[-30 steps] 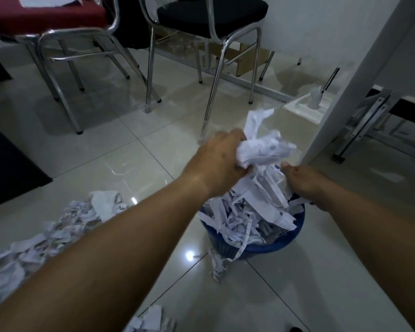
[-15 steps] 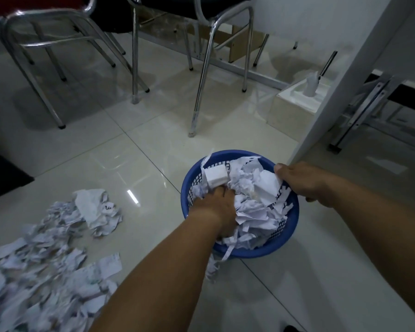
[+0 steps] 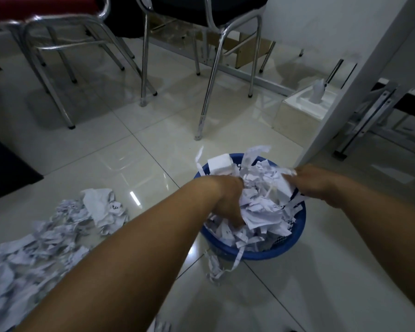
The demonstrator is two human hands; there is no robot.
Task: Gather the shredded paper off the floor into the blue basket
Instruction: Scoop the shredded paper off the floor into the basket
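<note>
The blue basket (image 3: 273,254) stands on the tiled floor, heaped with shredded paper (image 3: 261,212). My left hand (image 3: 225,200) is sunk into the left side of the heap, its fingers curled into the paper and mostly buried. At the basket's right rim my right hand (image 3: 314,185) curls its fingers over the paper. A few strips (image 3: 216,267) hang over the front rim down to the floor. A wide pile of shredded paper (image 3: 46,248) lies on the floor at the left.
Chrome chair legs (image 3: 207,92) stand just behind the basket. A white tissue box (image 3: 302,111) sits beside a slanted white panel (image 3: 359,82) at the right. A dark mat (image 3: 5,171) lies at the left edge. Small scraps (image 3: 162,325) lie near the bottom edge.
A second ago both hands held a wad of paper above the basket. The left hand then pushed it down inside and is now deeper; the right hand shifted from the rim onto the paper.
</note>
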